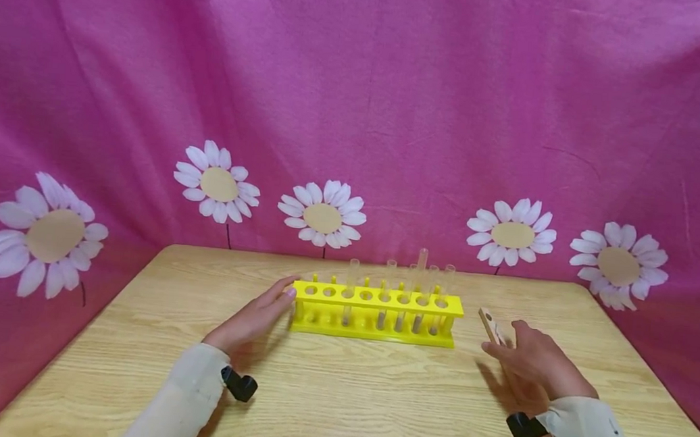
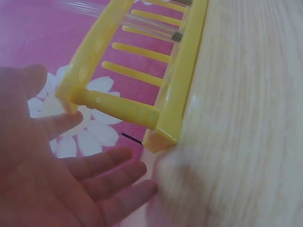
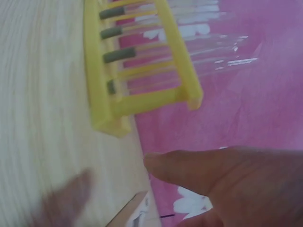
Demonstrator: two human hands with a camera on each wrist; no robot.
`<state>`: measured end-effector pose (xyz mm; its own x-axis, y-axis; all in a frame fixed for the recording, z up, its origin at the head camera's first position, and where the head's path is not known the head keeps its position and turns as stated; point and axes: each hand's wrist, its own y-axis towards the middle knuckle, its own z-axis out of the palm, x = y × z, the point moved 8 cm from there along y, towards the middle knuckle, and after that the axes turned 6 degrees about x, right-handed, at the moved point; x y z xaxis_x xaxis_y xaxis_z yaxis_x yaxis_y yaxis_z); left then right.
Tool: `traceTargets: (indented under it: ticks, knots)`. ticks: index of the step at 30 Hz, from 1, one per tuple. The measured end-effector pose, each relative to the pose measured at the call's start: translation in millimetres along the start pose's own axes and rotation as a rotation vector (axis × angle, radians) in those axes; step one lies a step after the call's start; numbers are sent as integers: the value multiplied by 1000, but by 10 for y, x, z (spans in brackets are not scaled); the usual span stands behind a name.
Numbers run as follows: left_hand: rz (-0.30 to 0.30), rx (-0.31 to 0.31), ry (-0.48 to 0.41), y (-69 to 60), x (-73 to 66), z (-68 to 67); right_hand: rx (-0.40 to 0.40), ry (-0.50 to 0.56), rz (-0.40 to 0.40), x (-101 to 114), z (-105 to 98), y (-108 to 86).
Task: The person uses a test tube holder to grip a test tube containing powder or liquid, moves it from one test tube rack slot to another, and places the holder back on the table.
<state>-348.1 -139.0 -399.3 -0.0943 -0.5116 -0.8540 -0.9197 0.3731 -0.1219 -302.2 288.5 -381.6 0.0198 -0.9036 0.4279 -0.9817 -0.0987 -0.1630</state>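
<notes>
A yellow test tube rack (image 1: 372,337) stands on the table, holding several clear test tubes (image 1: 353,273). Dark grey matter sits at the bottoms of the tubes, most of which are towards the right end. My left hand (image 1: 261,314) is at the rack's left end with fingers extended; in the left wrist view one fingertip (image 2: 75,119) meets or nearly meets the upper bar. Beneath my right hand (image 1: 541,357) lies a wooden test tube holder (image 1: 489,323), partly hidden by the palm. The right thumb (image 3: 175,168) is straight and appears apart from the holder.
The wood-grain table (image 1: 361,402) extends around the rack. Behind it hangs a pink cloth (image 1: 394,113) printed with white daisies, close to the table's back edge. Black wrist cameras (image 1: 239,384) sit on both sleeves.
</notes>
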Motion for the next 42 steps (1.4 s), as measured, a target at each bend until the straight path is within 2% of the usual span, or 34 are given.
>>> traceTargets:
  ticks: [2, 4, 7, 14, 16, 18, 23, 25, 31, 42]
  knots:
    - [6, 3, -23, 12, 27, 15, 50, 13, 30, -59, 46, 28]
    - [12, -3, -35, 26, 52, 24, 126, 27, 106, -122, 48, 62]
    - [22, -27, -47, 56, 83, 25, 155, 19, 138, -174, 62, 90]
    - [79, -91, -120, 119, 133, 9, 24, -70, 134, -200, -12, 95]
    - [84, -95, -154, 131, 152, 16, -2, -81, 140, -216, -13, 95]
    - [78, -88, -184, 98, 112, 28, -18, -81, 152, -230, -10, 98]
    - [120, -84, -218, 105, 154, 42, -67, -87, 154, -230, -18, 99]
    - [147, -95, -219, 146, 228, 40, -77, -89, 155, -227, -12, 101]
    - [162, -120, -248, 151, 262, 36, -68, -107, 189, -219, 17, 118]
    - [142, -122, -282, 141, 291, 41, -63, -113, 211, -217, 35, 122]
